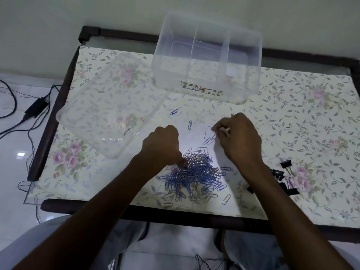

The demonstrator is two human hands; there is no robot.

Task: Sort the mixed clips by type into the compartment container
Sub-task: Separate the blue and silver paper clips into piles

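While the compartment container [206, 61] stands empty at twelve o'clock, sorting has barely begun.
Paper-clip pile [196, 170] at centre; black binder clips [282, 176] at three o'clock. Left hand [162, 145], fingers curled, thumb touching the pile; right hand [238, 137] pinches loose clips [209, 140]. Next, probably: carry these to one compartment.

Bare forearms, no sleeves, no watch or rings on left hand [162, 142] or right hand [240, 140]. Light grey trousers [251, 248].

One container [206, 61], one lid [109, 102], two hands, uncountable paper clip pile [194, 172].
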